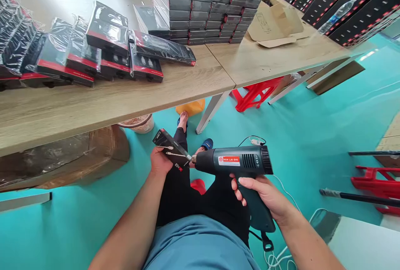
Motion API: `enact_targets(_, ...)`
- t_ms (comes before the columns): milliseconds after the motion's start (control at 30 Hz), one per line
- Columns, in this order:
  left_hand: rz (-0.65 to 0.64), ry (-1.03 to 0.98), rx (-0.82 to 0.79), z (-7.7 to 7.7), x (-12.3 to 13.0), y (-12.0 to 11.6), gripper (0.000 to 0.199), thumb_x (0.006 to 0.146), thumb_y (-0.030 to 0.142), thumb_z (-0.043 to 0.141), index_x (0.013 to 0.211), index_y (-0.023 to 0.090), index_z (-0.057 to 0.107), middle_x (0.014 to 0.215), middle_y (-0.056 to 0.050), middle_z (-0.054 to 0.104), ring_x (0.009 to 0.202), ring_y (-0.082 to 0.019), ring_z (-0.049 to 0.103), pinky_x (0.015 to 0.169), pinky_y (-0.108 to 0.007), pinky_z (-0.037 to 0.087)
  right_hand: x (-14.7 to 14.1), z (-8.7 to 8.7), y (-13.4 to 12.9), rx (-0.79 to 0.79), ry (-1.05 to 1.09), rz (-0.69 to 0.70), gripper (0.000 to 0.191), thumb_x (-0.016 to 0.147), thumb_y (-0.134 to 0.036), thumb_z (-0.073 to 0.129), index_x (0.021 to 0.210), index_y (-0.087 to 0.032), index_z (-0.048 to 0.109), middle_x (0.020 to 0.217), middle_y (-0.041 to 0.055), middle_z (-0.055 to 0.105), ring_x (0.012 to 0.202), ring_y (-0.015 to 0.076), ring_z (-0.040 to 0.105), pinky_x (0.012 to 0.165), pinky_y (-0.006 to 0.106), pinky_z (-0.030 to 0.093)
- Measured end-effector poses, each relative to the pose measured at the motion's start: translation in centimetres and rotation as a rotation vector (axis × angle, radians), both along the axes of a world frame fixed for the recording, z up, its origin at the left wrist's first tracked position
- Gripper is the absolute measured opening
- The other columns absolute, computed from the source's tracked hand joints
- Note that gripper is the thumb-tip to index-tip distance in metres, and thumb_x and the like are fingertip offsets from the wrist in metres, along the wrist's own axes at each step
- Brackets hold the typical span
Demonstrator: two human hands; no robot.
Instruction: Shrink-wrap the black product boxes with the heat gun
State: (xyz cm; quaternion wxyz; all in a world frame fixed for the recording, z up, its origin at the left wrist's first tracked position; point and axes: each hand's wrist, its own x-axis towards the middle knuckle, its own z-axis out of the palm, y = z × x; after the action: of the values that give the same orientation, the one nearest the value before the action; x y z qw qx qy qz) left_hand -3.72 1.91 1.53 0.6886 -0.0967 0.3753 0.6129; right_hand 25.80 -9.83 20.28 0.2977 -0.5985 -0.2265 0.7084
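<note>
Likely light, stiff and slick, the cable box [170, 147] left of the heat gun [229, 161] is best gripped edgewise, as the left hand [160, 161] holds it, while the right hand [261, 191] grasps the pistol handle [254, 209].

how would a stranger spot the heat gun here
Start at the long wooden table, then look past its near edge to the person's lap. The heat gun is the dark pistol-shaped tool in the right grip. Unlike the box at its nozzle, it carries a "HUA LAI SHI" label.
</note>
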Motion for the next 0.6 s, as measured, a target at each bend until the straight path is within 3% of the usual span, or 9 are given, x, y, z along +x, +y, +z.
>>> enact_targets(167,-0.027,0.028,-0.025,0.6,0.1,-0.1,0.026,0.053,0.017,0.055,0.078,0.017,0.064,0.068,-0.004,0.071,0.060,-0.021,0.067,0.060,-0.034,0.057,0.1,-0.4,-0.2,-0.004,-0.039,-0.017,0.039,0.077,-0.042,0.081,0.105,-0.016,0.074,0.086,0.0058,0.073,0.067,0.0144,0.066,0.056,0.023,0.055)
enact_targets(333,-0.040,0.043,-0.053,0.6,0.0,-0.2,0.023,0.053,0.018,0.056,0.075,0.016,0.064,0.066,-0.005,0.069,0.059,-0.022,0.066,0.060,-0.035,0.055,-0.2,-0.8,-0.2,0.017,-0.007,0.112,0.039,0.078,-0.043,0.080,0.105,-0.015,0.074,0.089,0.0067,0.074,0.068,0.0156,0.066,0.057,0.026,0.055)
enact_targets(500,-0.063,0.080,-0.026,0.7,0.2,-0.1,0.014,0.061,0.015,0.060,0.075,0.016,0.064,0.068,-0.004,0.069,0.060,-0.021,0.065,0.064,-0.035,0.054,0.1,-1.5,0.2,0.067,-0.124,-0.008,0.038,0.078,-0.044,0.080,0.102,-0.015,0.074,0.086,0.0066,0.072,0.068,0.0156,0.064,0.057,0.026,0.054)
enact_targets(600,-0.092,0.285,0.073,1.0,0.6,0.3,0.023,0.062,0.004,0.061,0.081,0.016,0.069,0.075,-0.002,0.071,0.068,-0.019,0.066,0.072,-0.030,0.053,0.0,-1.0,0.2,0.032,-0.060,-0.041,0.040,0.078,-0.043,0.081,0.106,-0.016,0.074,0.087,0.0061,0.072,0.069,0.0160,0.065,0.056,0.026,0.054)
